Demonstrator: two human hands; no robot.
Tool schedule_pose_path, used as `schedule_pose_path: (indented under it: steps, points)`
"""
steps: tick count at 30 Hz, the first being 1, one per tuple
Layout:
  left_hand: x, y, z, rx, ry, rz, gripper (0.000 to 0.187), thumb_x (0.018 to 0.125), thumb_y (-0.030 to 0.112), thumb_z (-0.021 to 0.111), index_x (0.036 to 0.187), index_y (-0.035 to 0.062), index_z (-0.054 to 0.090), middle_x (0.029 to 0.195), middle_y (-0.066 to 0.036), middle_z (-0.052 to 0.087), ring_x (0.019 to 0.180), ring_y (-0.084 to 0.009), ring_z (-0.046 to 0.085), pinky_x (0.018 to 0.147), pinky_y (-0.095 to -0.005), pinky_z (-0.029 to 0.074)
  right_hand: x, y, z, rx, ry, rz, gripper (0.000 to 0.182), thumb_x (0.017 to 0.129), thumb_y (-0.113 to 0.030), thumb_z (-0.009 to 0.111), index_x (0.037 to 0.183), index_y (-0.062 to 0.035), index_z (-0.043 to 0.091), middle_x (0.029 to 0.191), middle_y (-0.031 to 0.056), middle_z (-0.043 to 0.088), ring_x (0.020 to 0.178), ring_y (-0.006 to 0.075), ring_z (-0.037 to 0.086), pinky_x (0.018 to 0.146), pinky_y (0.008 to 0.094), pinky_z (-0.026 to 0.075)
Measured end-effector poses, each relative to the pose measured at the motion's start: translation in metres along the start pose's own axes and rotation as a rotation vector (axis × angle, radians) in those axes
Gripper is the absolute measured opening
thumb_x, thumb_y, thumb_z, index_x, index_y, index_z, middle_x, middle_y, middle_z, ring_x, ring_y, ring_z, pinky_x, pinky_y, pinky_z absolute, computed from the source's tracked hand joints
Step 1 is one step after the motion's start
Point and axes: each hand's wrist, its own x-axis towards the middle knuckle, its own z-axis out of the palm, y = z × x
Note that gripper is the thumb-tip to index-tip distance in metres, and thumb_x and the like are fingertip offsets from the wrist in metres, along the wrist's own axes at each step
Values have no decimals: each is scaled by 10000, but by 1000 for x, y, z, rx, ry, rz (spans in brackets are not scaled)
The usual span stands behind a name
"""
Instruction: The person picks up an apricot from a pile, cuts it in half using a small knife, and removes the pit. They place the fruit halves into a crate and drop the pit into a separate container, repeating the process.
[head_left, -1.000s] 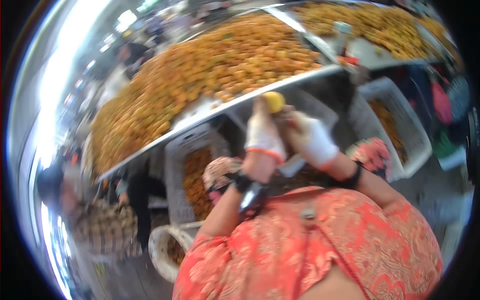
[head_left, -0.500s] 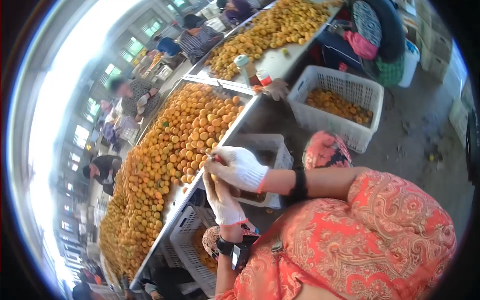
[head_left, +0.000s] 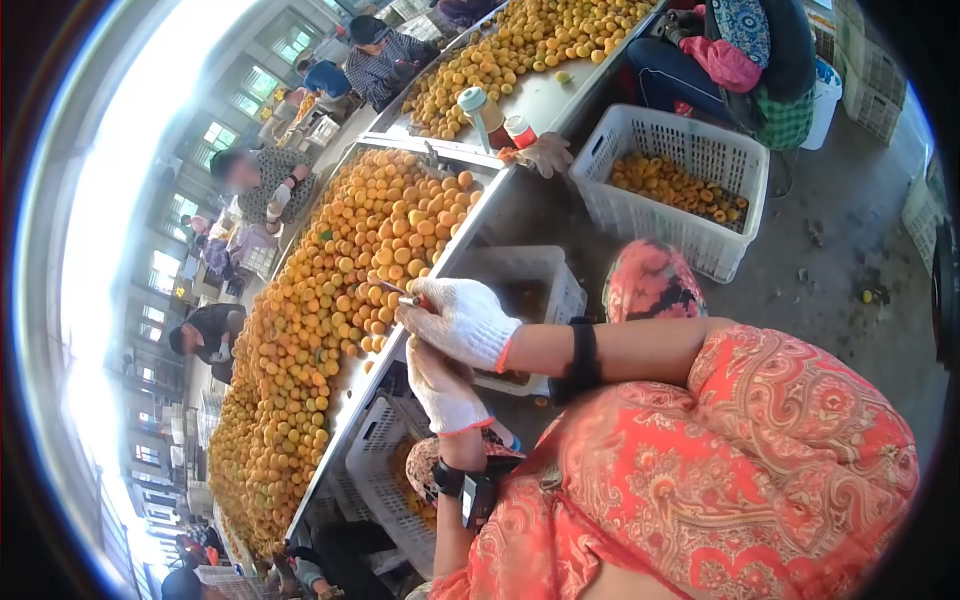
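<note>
My right hand point(head_left: 462, 318), in a white knitted glove, is closed around a small knife point(head_left: 392, 289). Its thin metal blade points left toward the fruit, and a bit of red handle shows by the fingers. Just below, my gloved left hand point(head_left: 441, 388) is closed, its fingertips tucked under the right hand. Whatever the left fingers hold is hidden. Both hands are over the near edge of a metal-topped table point(head_left: 345, 392), beside a large heap of apricots point(head_left: 330, 290).
White crates stand below the table: one beyond my right wrist point(head_left: 565, 290), another by my left forearm point(head_left: 375, 450). A crate with halved apricots point(head_left: 650, 240) is at right. A flask point(head_left: 480, 112), red-and-white container point(head_left: 519, 131) and glove point(head_left: 547, 155) sit on the table corner. Several people work nearby.
The view has shifted slightly. My right hand has turned, so the knife blade now points out to the left. The left hand has dropped a little beneath it, and its fingers are more hidden.
</note>
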Motion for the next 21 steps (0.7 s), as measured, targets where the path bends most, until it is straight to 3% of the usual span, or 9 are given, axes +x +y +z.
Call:
schedule_pose_path:
  steps: [7, 9, 14, 21]
  points:
    - [6, 2, 10, -71, -141, -192, 447, 942, 561, 497, 844, 134, 584, 567, 48, 473, 418, -82, 384, 384, -223, 293, -2, -11, -1, -55, -35, 5, 296, 890, -359, 580, 888, -73, 655, 805, 165, 667, 792, 365, 659, 709, 443, 510]
    - [-5, 12, -23, -98, -181, -257, 455, 936, 566, 503, 829, 131, 578, 562, 46, 468, 416, -87, 385, 384, -226, 295, -4, -11, 0, -66, -1, -65, 265, 885, -336, 580, 868, -81, 651, 791, 154, 666, 783, 362, 661, 701, 447, 514]
    - [6, 5, 4, -165, -276, -435, 477, 923, 579, 520, 792, 122, 561, 551, 39, 454, 414, -99, 387, 384, -234, 299, -3, -2, 2, -151, -29, -158, 215, 829, -305, 617, 830, -91, 638, 764, 141, 658, 755, 360, 661, 679, 458, 518]
    - [-6, 19, -35, -283, -415, -673, 514, 904, 596, 542, 740, 109, 538, 535, 30, 436, 410, -117, 391, 383, -245, 306, -4, 12, 6, -180, -24, -347, 173, 764, -277, 668, 822, -117, 635, 789, 115, 648, 715, 351, 659, 632, 458, 528]
